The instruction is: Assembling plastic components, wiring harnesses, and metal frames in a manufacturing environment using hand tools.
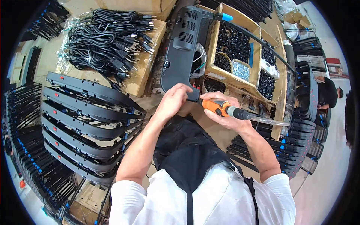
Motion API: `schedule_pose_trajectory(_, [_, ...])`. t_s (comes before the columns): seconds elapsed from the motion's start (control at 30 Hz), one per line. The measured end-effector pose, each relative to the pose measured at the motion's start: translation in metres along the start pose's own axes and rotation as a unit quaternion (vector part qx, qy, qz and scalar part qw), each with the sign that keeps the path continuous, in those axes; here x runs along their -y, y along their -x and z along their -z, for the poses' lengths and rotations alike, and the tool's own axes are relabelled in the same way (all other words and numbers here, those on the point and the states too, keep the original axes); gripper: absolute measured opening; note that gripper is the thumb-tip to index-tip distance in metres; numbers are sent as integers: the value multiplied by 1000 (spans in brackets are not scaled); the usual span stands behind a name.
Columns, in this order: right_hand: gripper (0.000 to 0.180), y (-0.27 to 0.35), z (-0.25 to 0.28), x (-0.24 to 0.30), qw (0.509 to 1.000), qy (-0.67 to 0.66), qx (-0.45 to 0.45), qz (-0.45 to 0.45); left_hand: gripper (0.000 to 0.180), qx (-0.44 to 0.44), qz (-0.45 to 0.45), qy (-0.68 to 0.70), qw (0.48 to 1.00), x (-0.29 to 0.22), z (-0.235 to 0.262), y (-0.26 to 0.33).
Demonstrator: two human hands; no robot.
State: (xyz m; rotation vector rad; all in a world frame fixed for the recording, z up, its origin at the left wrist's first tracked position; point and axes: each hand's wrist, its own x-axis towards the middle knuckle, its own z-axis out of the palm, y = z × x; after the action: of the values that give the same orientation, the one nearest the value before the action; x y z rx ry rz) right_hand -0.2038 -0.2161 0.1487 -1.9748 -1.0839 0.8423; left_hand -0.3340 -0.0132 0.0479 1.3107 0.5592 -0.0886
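Observation:
A long black plastic housing (175,69) with vent slots lies lengthwise in front of me on the bench. My left hand (173,100) is closed over its near end, fingers bent on the edge. In my right hand (232,112) is an orange air screwdriver (216,106), fingers wrapped round its body. A clear hose (268,120) runs from its back end to the right. The tool's tip points at the near right corner of the housing; whether it touches a screw there cannot be made out.
Right of the housing, a wooden box (213,45) holds small black parts and silver screws (240,70). Bundled black power cords (101,45) lie on cardboard at left. Similar black housings (86,123) are stacked at my left. Another person (328,93) is far right.

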Motion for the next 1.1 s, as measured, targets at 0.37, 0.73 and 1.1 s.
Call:
schedule_pose_trajectory(0.37, [41, -8, -4, -8, 998, -53, 15, 6, 24, -7, 112, 385, 916, 59, -30, 77])
schedule_pose_trajectory(0.73, [54, 15, -10, 8, 980, -183, -77, 30, 26, -108, 73, 377, 917, 73, -39, 64])
schedule_pose_trajectory(1.1, [50, 5, -20, 13, 977, -197, -57, 60, 26, -86, 112, 594, 792, 75, -43, 46])
